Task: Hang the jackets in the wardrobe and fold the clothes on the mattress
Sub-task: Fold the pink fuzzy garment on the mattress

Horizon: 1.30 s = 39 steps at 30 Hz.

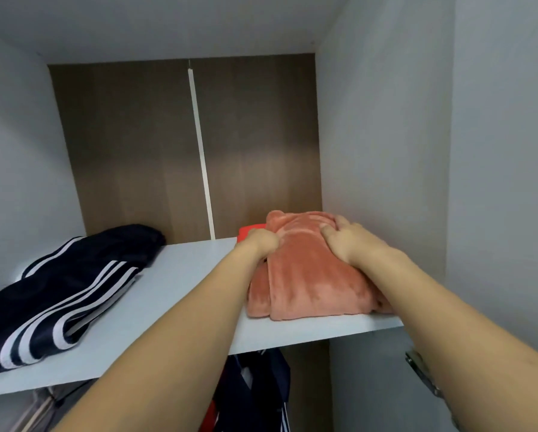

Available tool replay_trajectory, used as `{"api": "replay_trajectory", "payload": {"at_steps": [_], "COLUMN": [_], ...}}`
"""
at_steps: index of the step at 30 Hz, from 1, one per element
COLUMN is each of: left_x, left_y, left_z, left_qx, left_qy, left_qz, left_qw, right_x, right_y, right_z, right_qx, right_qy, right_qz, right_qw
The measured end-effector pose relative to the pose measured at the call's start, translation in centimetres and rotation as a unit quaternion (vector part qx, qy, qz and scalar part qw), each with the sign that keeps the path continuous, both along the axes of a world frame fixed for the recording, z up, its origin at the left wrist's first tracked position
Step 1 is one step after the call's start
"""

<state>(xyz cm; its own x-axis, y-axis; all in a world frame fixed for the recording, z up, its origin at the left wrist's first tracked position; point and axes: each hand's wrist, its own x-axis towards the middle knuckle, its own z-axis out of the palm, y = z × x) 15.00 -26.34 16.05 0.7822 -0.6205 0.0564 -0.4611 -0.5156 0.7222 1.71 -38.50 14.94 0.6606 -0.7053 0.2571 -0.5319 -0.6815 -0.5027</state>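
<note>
Both hands (pixel 263 243) (pixel 344 241) in curled grip on folded plush pink garment (pixel 305 275), smooth white shelf (pixel 174 275)

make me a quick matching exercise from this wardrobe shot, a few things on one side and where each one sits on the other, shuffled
Things:
1. pink fleece garment
2. navy striped garment
3. hanging clothes
4. left hand

Places:
A. below the shelf
B. left end of the shelf
C. right end of the shelf, under both hands
D. on the pink garment's left side

Pairs: 1-C, 2-B, 3-A, 4-D
</note>
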Motion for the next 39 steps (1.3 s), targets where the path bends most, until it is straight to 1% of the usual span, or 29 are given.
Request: {"api": "replay_trajectory", "payload": {"at_steps": [3, 6, 8, 10, 12, 15, 17, 19, 21, 25, 29, 31, 34, 35, 36, 38, 39], "left_x": [0.4, 0.0, -0.5, -1.1, -1.6, -2.8, -3.1, -3.5, -4.2, -4.4, -3.9, -4.0, -4.1, -4.0, -4.0, -4.2, -4.4], "left_y": [-0.2, -0.1, 0.5, 1.7, 3.2, 4.8, 4.2, 3.0, 1.6, 0.3, 0.7, 1.1, 1.8, 2.2, 2.7, 4.1, 5.0], "left_z": [-0.4, -0.2, 0.3, 0.5, 0.2, -1.3, -2.3, -2.6, -2.9, -3.4, -2.8, -2.5, -1.7, -1.3, -0.9, -0.1, 0.3], "left_qx": [-0.016, -0.016, -0.024, -0.019, -0.059, -0.114, -0.13, -0.12, -0.085, -0.037, -0.036, -0.046, -0.083, -0.094, -0.099, -0.097, -0.095], "left_qy": [0.006, 0.003, 0.0, -0.027, -0.029, 0.038, 0.031, -0.007, -0.027, -0.048, -0.03, -0.023, -0.015, -0.022, -0.047, -0.151, -0.214], "left_qz": [0.002, -0.003, -0.002, 0.011, -0.034, -0.126, -0.129, -0.092, -0.065, -0.051, -0.08, -0.101, -0.116, -0.109, -0.1, -0.082, -0.071], "left_qw": [1.0, 1.0, 1.0, 0.999, 0.997, 0.985, 0.983, 0.988, 0.994, 0.997, 0.996, 0.994, 0.99, 0.989, 0.989, 0.98, 0.97], "right_x": [-1.3, -3.1, -3.8, -4.0, -4.2, -4.0, -3.4, -2.6, -2.2, -2.5, -3.1, -3.7, -5.1, -5.7, -6.4, -7.8, -8.6], "right_y": [-2.0, -3.1, -2.9, -2.3, -1.8, -1.0, -0.7, -0.6, -1.0, -2.5, -2.2, -1.4, 0.2, 0.8, 1.5, 2.8, 3.6], "right_z": [-0.9, -1.6, -1.7, -1.2, -0.5, 0.6, 1.3, 1.7, 1.9, 0.7, 0.1, 0.4, 1.2, 1.4, 1.6, 2.2, 2.6], "right_qx": [-0.009, -0.021, -0.055, -0.101, -0.141, -0.171, -0.17, -0.158, -0.152, -0.133, -0.135, -0.161, -0.21, -0.216, -0.219, -0.215, -0.214], "right_qy": [-0.025, -0.013, -0.019, -0.019, -0.028, -0.058, -0.034, -0.004, 0.007, 0.012, -0.003, -0.003, -0.024, -0.034, -0.047, -0.079, -0.098], "right_qz": [0.012, -0.043, -0.057, -0.055, -0.06, -0.046, -0.032, -0.032, -0.038, -0.024, -0.015, -0.029, -0.053, -0.054, -0.051, -0.048, -0.049], "right_qw": [1.0, 0.999, 0.997, 0.993, 0.988, 0.983, 0.984, 0.987, 0.988, 0.991, 0.991, 0.987, 0.976, 0.974, 0.973, 0.972, 0.971]}}
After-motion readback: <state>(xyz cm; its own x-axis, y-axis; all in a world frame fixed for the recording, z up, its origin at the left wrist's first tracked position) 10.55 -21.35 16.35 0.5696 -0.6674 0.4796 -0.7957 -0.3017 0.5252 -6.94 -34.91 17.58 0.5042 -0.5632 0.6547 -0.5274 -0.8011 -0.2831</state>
